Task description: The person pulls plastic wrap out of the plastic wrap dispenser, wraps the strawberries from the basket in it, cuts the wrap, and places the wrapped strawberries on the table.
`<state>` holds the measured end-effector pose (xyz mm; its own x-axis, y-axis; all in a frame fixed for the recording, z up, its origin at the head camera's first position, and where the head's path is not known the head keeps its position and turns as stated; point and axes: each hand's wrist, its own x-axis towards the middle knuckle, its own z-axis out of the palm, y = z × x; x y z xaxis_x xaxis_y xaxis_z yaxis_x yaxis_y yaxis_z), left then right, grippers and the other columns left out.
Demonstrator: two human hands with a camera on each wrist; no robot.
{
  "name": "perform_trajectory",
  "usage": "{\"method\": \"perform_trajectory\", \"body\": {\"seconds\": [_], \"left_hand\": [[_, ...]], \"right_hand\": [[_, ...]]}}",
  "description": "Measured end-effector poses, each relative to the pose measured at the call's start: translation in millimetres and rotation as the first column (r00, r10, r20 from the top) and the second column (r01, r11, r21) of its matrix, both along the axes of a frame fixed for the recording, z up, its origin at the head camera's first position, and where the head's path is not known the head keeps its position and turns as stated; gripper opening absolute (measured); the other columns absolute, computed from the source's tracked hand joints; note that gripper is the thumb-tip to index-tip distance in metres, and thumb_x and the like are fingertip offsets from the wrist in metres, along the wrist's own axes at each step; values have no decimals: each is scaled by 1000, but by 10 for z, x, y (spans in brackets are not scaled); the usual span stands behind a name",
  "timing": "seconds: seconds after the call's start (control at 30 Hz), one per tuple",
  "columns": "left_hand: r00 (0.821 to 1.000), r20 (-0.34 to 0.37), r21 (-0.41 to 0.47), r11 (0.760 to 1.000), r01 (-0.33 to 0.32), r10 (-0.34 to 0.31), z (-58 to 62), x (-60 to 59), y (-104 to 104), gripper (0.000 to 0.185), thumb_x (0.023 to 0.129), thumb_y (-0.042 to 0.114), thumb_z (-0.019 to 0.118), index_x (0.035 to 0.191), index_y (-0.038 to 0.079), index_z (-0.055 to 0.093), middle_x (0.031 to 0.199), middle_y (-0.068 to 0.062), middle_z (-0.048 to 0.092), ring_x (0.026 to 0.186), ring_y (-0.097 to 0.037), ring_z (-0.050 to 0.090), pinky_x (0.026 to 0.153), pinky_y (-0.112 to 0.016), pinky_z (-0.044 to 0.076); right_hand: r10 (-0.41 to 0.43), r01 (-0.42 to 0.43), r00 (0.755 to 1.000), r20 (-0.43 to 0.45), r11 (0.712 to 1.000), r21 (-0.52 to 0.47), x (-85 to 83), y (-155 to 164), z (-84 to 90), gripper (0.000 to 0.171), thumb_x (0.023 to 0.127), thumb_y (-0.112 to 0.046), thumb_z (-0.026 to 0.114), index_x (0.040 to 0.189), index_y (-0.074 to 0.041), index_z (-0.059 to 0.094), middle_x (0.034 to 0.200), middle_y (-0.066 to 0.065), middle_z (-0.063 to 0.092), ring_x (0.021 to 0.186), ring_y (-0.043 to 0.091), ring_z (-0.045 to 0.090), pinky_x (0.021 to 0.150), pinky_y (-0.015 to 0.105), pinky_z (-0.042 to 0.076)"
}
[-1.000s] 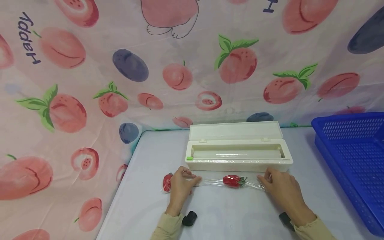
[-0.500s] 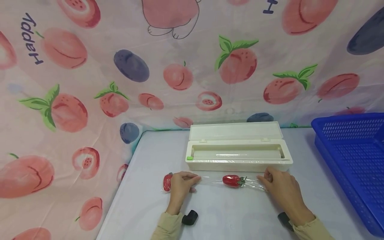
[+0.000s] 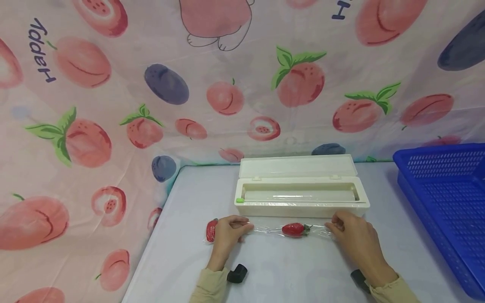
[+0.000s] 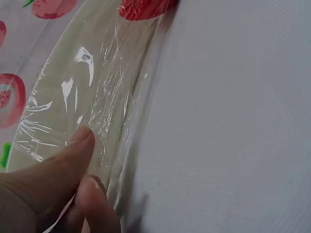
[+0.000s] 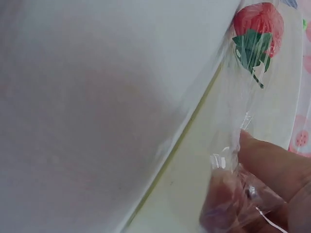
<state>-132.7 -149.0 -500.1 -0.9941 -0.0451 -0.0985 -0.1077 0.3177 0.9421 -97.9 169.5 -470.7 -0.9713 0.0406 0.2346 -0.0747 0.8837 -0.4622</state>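
Fingers (image 4: 82, 141) of the left hand (image 3: 227, 234) pinch one end of a strip of clear wrap (image 3: 265, 229), thumb on top and a finger under it. Fingers (image 5: 262, 155) of the right hand (image 3: 356, 240) pinch the other end, and the wrap is bunched up there. A red strawberry (image 3: 293, 229) sits inside the wrap, about midway between the two hands (its green leaves point toward the right hand). The wrap is pulled out long and thin, low over the grey worktop (image 3: 295, 273).

Just left of the left hand lies a second strawberry (image 3: 210, 230), partly hidden by the hand. Behind the hands stands a white wrap box (image 3: 303, 207) with its lid open, and a roll of wrap lies inside. A blue basket (image 3: 447, 198) stands at the right edge of the worktop. A pink cloth (image 3: 113, 105) with peaches on it hangs behind.
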Motion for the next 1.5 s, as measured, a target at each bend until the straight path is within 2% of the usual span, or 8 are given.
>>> {"method": "perform_trajectory", "body": {"seconds": [0.23, 0.43, 0.63, 0.77, 0.9, 1.1, 1.23, 1.5], "left_hand": [[997, 39, 111, 992, 56, -61, -38, -26, -71, 28, 80, 6, 82, 104, -5, 71, 92, -14, 74, 73, -12, 68, 56, -27, 58], [997, 60, 126, 991, 37, -45, -41, -20, -143, 36, 81, 4, 80, 112, -6, 66, 97, -14, 72, 74, -11, 66, 58, -27, 59], [997, -67, 27, 999, -26, 28, 81, 0, -111, 36, 79, 9, 83, 109, -3, 67, 97, -15, 72, 72, -12, 68, 55, -25, 57], [977, -180, -60, 990, -128, 115, 164, -14, -91, 38, 76, 14, 86, 108, 4, 68, 103, -11, 72, 81, -18, 71, 59, -23, 56], [953, -266, -95, 980, -174, 144, 200, -49, -92, 44, 75, 14, 88, 114, 9, 67, 115, -7, 68, 98, -24, 68, 72, -26, 57], [936, -336, -35, 992, -120, 101, 226, -125, -76, 51, 75, 10, 87, 121, 9, 66, 125, -9, 65, 114, -32, 64, 89, -39, 57], [930, -362, -37, 996, -77, 58, 254, -187, -57, 54, 75, 12, 87, 124, 8, 65, 130, -10, 63, 122, -32, 60, 95, -40, 55], [945, -326, -6, 1000, -6, 3, 252, -294, -57, 60, 73, 9, 88, 128, 7, 65, 138, -14, 58, 130, -31, 54, 98, -43, 53]], "right_hand": [[18, -19, 1000, -17, 1000, -24, 5, 48, -10, 18, 81, -14, 81, 83, -11, 64, 76, 5, 69, 60, 16, 58, 52, 34, 44], [20, -20, 1000, -12, 1000, -9, 19, 67, -4, 19, 81, -16, 82, 86, -10, 65, 79, 7, 71, 62, 18, 61, 52, 37, 47], [10, -7, 994, -107, 1000, 27, 39, 68, 75, 21, 79, -17, 84, 88, -9, 67, 81, 5, 69, 69, 21, 63, 56, 41, 50], [47, -35, 967, -250, 998, 53, 35, 50, 159, 27, 71, -15, 88, 87, -9, 68, 85, 3, 66, 75, 23, 64, 59, 43, 53], [101, -83, 950, -295, 994, 74, -20, -48, 296, 28, 71, -15, 89, 89, -8, 68, 88, 4, 67, 81, 24, 64, 63, 43, 55], [184, -169, 945, -269, 982, 80, -128, -302, 430, 28, 72, -14, 89, 92, -7, 70, 89, 4, 67, 82, 21, 62, 67, 38, 58], [240, -230, 939, -246, 971, 69, -203, -490, 462, 29, 74, -16, 88, 97, -7, 71, 93, 4, 67, 87, 20, 63, 71, 37, 58], [347, -337, 909, -229, 938, 85, -337, -879, 490, 27, 80, -19, 84, 101, -8, 72, 97, 2, 66, 94, 20, 65, 78, 37, 58]]}}
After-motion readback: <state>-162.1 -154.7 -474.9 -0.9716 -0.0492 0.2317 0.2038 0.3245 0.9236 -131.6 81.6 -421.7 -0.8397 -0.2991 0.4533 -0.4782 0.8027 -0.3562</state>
